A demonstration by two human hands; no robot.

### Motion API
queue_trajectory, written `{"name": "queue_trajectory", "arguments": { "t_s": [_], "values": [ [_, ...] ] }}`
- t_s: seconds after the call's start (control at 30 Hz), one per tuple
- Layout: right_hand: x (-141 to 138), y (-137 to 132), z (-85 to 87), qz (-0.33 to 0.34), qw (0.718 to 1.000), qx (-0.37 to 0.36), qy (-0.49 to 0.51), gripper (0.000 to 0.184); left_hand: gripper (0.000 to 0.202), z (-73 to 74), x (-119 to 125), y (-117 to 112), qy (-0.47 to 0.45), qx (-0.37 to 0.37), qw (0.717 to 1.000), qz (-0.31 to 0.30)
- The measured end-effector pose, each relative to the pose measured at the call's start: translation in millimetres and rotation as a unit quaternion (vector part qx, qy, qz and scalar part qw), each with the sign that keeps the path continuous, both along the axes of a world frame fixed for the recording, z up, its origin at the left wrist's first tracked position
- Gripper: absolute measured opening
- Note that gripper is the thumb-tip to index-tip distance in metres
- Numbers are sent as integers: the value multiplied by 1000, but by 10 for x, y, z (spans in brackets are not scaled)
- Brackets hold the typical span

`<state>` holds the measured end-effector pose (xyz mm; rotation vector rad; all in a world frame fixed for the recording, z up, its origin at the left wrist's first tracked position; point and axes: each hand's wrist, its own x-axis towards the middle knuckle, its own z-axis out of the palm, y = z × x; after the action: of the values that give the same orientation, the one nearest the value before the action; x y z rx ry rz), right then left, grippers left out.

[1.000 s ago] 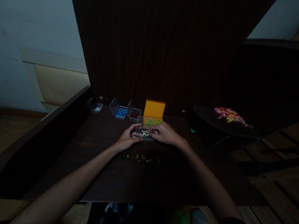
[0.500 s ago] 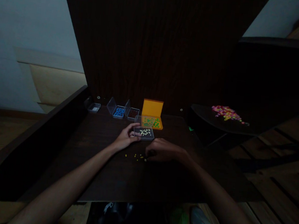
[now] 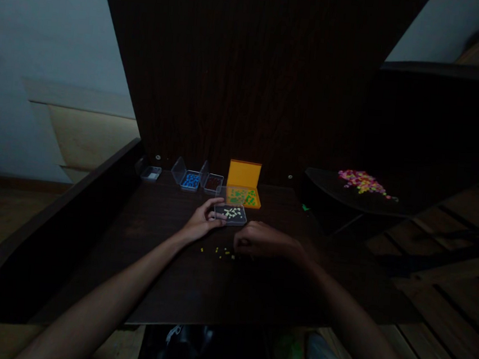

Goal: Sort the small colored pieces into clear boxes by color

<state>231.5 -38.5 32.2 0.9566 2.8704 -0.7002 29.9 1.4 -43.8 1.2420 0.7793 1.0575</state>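
Note:
My left hand (image 3: 205, 219) grips the left side of a clear plastic box (image 3: 240, 222), its thumb and fingers around the edge. Small cream pieces (image 3: 232, 212) lie scattered inside that box, whose clear lid stands open at the back. My right hand (image 3: 259, 240) is closed just right of and below the box, over the dark table (image 3: 195, 288). Its fingertips are bent down and dim, so whatever they pinch is hidden. Several small yellow pieces (image 3: 227, 252) lie on the table left of my right fingertips.
Behind stand an open orange box (image 3: 244, 174) with green pieces, a clear box of blue pieces (image 3: 190, 180), and one of dark red pieces (image 3: 213, 183). A small clear box (image 3: 151, 173) sits far left. Colourful beads (image 3: 364, 182) are heaped on a right-hand shelf (image 3: 328, 182).
My right hand has risen very slightly with its fingers still curled. The left hand and the box it holds stay in place.

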Motion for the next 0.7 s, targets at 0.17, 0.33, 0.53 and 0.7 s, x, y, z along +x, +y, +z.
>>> {"name": "queue_trajectory", "arguments": {
  "t_s": [0.17,0.33,0.53,0.7],
  "values": [
    [68,133,79,-124,989,42,70,15,65,9,5,-7,-7,-10,1000,-6],
    [82,313,-25,-248,958,94,109,13,65,10,7,-11,-13,-13,1000,-4],
    [43,431,-199,-270,951,93,119,11,65,2,6,1,-14,-7,1000,-6],
    [32,472,-252,-284,947,76,130,11,65,0,8,3,-10,-6,1000,-2]
  ]
}}
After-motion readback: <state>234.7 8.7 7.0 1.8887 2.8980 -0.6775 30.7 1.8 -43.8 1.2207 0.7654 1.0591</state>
